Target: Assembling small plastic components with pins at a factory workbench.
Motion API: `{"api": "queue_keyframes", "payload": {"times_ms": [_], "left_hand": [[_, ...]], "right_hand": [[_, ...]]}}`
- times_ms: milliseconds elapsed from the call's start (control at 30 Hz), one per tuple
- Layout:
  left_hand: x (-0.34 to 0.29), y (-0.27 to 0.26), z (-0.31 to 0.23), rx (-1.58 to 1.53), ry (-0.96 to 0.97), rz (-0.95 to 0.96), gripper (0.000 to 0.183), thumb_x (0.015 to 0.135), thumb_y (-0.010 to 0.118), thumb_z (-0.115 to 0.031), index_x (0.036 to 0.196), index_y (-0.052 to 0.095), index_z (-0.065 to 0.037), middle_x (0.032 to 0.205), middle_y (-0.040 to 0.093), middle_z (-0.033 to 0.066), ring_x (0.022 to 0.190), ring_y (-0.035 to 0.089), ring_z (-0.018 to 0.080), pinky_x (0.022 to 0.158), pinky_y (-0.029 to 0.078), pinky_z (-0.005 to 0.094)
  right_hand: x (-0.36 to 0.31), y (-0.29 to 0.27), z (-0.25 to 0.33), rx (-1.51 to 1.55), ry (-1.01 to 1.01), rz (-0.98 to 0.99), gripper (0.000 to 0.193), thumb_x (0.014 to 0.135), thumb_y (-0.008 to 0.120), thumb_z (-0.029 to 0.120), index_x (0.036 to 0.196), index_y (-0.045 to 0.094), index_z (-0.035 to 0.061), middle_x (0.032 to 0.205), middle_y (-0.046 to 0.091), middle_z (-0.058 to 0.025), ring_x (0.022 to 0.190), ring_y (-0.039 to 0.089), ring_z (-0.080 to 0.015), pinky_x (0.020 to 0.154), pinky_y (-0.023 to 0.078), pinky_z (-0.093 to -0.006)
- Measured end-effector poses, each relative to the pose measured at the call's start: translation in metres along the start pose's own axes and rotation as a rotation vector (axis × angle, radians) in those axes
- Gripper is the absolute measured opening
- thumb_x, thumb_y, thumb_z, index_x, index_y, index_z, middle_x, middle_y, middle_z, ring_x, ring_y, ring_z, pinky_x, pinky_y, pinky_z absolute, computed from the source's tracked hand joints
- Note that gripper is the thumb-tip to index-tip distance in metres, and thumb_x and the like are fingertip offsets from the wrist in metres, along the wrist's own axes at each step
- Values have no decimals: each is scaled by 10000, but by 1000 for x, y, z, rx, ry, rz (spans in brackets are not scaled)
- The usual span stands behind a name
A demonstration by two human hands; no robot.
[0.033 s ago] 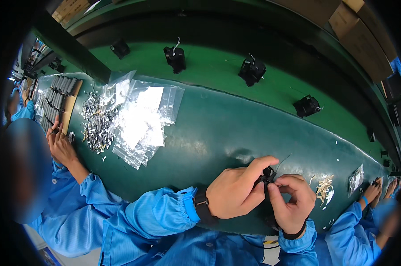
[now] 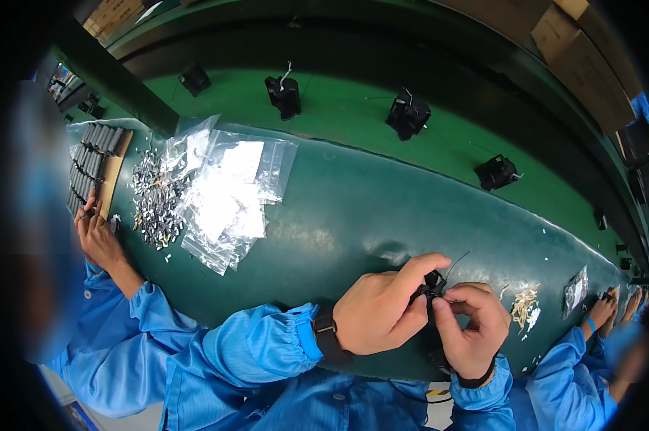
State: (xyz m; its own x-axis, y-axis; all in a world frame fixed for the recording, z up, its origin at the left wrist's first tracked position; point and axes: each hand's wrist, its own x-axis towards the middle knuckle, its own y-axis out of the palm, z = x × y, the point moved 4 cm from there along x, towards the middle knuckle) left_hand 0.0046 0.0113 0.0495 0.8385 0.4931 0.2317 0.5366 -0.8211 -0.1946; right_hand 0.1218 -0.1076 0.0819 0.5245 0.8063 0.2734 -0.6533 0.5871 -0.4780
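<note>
My left hand (image 2: 383, 307) is closed around a small black plastic part (image 2: 431, 285), with the thumb and forefinger on either side of it. A thin dark wire (image 2: 456, 264) sticks up from this part. Against its right side my right hand (image 2: 478, 325) pinches with thumb and forefinger. What lies between those fingertips is too small and too covered to name. Both hands are above the near edge of the green table (image 2: 317, 194).
Clear plastic bags (image 2: 274, 172) lie beside a heap of small metallic pieces (image 2: 159, 205). At left, a co-worker's hand (image 2: 100, 237) touches grey cylinders (image 2: 95, 161) on a board. Tan strips (image 2: 525, 302) lie at right. Black units (image 2: 408, 115) stand on the green belt beyond.
The blurred person at the far left has shifted and covers more of that edge. My hands and the black part stay practically where they were.
</note>
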Motion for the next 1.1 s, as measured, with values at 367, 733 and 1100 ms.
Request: {"api": "queue_keyframes", "payload": {"times_ms": [367,733,1100], "left_hand": [[-1,-2,-2,53,-3,0,614,835,614,29,1428,470,-33,688,588,68,547,586,217,543,478,324],[-1,-2,-3,87,-32,-30,593,821,648,12,1397,534,-65,711,616,58,548,625,181,532,502,294],[-1,-1,-1,-34,-123,15,583,853,610,14,1419,477,-27,684,588,48,573,597,148,566,471,274]], "right_hand": [[-8,-2,-7,153,68,-10,226,814,811,-56,996,680,-29,911,725,-149,795,735,-214,708,604,-301],[-3,1,-5,-9,-39,-9,245,788,827,-56,982,687,-1,899,729,-144,771,737,-243,683,577,-313],[-3,0,-2,32,-39,29,264,782,823,-37,1005,683,-12,897,717,-157,762,728,-250,676,571,-319]]}}
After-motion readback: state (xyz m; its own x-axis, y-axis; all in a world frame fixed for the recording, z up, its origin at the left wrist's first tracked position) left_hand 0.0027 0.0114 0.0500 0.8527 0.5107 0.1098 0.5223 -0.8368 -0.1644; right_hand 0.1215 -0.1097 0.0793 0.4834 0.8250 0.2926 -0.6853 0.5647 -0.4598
